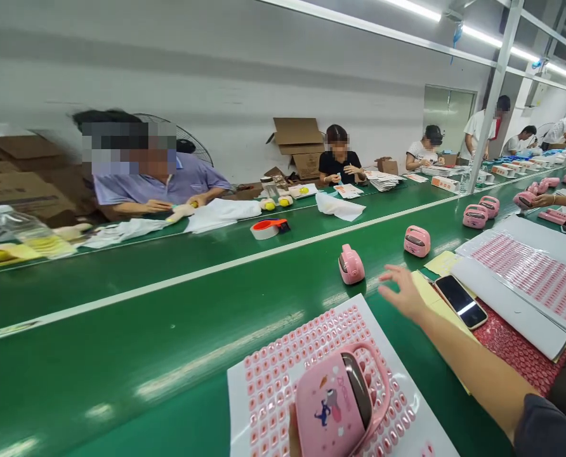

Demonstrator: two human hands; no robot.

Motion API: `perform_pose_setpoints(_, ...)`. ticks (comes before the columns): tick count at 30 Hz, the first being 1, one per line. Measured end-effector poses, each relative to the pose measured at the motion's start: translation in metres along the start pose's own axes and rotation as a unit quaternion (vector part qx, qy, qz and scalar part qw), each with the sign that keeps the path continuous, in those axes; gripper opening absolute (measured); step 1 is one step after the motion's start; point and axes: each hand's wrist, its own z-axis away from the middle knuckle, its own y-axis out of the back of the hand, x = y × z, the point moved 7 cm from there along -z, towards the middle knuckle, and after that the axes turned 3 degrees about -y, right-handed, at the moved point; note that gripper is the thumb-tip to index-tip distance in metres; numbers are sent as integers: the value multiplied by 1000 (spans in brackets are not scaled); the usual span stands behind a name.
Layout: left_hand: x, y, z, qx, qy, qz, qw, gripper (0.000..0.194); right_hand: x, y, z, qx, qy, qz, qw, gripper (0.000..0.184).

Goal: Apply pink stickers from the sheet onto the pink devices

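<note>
My right hand reaches forward over the green belt with fingers spread and nothing in it. It hovers just right of a small pink device standing on the belt. At the bottom edge, only the thumb of my left hand shows, gripping a larger pink device with a handle and a cartoon print. That device is held over a white sheet of small pink stickers.
More pink devices stand further along the green conveyor belt. A phone, yellow paper and sticker sheets lie to the right. A tape roll sits mid-belt. Other people work along the far side and down the line.
</note>
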Motion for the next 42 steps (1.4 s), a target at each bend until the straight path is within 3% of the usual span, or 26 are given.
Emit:
perform_pose_setpoints(1, 2, -3, -1, -13, 9, 9, 1000, 49, 15, 14, -14, 30, -26, 38, 998, 11)
perform_pose_setpoints(4, 11, -1, -6, -29, 16, 54, 998, 42, 54, 35, -42, 56, -84, 99, 990, 12)
perform_pose_setpoints(9, 19, 16, -12, 57, -16, 76, 995, 49, 93, 27, -50, 58, -127, 171, 975, 16)
perform_pose_setpoints(12, 18, 17, -6, 138, -14, 57, 989, 54, 100, 21, -45, 71, -128, 200, 969, 11)
perform_pose_setpoints(14, 18, 11, -1, 162, -2, 48, 986, 53, 101, 19, -43, 76, -121, 206, 968, 11)
perform_pose_setpoints(18, 19, 4, 1, 156, -8, 51, 987, 50, 101, 19, -42, 77, -112, 191, 972, 11)
perform_pose_setpoints(25, 16, 2, -9, 67, -41, 78, 994, 45, 99, 24, -41, 80, -123, 93, 985, 11)
perform_pose_setpoints(29, 22, 7, -9, 101, -113, 35, 988, 54, 89, 28, -39, 68, -128, 6, 989, 15)
perform_pose_setpoints(33, 32, 3, -3, 121, -179, -62, 974, 66, 53, 13, -18, 3, -116, -92, 989, 17)
perform_pose_setpoints(37, 40, -6, 8, 141, -206, -116, 961, 63, -4, -21, 34, -111, -79, -195, 971, 20)
perform_pose_setpoints(39, 42, -9, 12, 165, -219, -123, 954, 63, -32, -42, 65, -199, -51, -287, 936, 22)
perform_pose_setpoints(42, 43, -13, 14, 173, -240, -133, 946, 62, -50, -60, 96, -243, -39, -322, 914, 21)
